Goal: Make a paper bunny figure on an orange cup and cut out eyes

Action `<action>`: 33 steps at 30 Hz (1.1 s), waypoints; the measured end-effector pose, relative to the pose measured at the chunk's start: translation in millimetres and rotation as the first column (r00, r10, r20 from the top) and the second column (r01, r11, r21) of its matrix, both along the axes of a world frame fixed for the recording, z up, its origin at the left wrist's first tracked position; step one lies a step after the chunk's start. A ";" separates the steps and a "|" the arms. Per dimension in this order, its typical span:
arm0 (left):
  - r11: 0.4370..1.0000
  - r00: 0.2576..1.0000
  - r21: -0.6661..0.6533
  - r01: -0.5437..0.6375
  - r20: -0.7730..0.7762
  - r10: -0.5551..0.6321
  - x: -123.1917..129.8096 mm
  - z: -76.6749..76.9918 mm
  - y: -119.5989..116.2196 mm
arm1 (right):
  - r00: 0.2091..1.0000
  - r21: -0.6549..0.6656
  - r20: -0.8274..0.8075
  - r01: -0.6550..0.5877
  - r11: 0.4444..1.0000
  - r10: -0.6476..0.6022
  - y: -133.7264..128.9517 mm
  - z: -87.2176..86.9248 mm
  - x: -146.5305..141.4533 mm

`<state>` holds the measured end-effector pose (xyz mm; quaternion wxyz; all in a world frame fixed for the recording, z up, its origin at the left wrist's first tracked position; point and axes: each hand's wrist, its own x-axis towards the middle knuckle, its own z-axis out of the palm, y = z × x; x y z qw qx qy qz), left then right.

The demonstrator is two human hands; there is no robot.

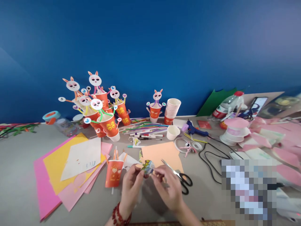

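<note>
Between the fingertips of both hands is a small paper disc (148,166) with a green and blue printed side, and peach bits show at its edge. My left hand (133,185) pinches its left side, while my right hand (168,188) closes on the right edge. Black-handled scissors (185,180) lie just beyond my right hand, partly on a peach paper sheet (162,152). Left of my hands rests a red paper cup (114,174) with orange strips or sticks at its top. White paper scraps (128,160) lie between the cup and my left hand.
Rabbit-faced red cups (109,124) are stacked at the back left, with another rabbit cup (155,111) and nested cups (172,108) mid-back. Coloured sheets (47,188) lie left. A blue glue gun (196,130), black cable (211,166), bottle (227,108) and pink pieces (287,157) occupy the right.
</note>
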<state>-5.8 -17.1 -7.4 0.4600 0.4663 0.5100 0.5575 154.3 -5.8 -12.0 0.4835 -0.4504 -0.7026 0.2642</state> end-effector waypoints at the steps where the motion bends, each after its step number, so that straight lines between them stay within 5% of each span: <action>1: 1.000 1.000 -0.018 0.018 0.006 -0.018 -1.6 0.5 0.8 | 0.998 -0.079 -0.066 0.018 0.997 -0.023 2.3 0.7 3.8; 4: 0.991 0.994 -0.067 0.112 -0.007 -0.113 -5.9 1.7 4.1 | 0.962 -0.328 -0.274 -0.080 0.941 -0.013 10.1 2.5 11.9; 7: 0.971 0.971 -0.133 0.197 -0.108 -0.212 -7.4 2.3 6.9 | 0.928 -0.426 -0.371 -0.202 0.882 0.034 14.1 0.2 13.5; 17: 0.972 0.868 -0.142 0.189 -0.438 -0.233 -10.4 -8.3 15.5 | 0.997 -0.476 -0.067 -0.057 0.878 0.028 14.6 -12.3 17.8; 26: 0.968 0.905 -0.167 0.188 -0.353 -0.237 -13.6 -10.5 12.6 | 0.994 -0.494 -0.105 -0.089 0.865 0.042 17.9 -21.6 16.5; 33: 0.993 0.892 -0.105 0.060 -0.441 -0.101 -23.1 -19.8 1.8 | 1.000 -0.473 0.011 -0.021 0.881 0.030 26.5 -24.8 15.1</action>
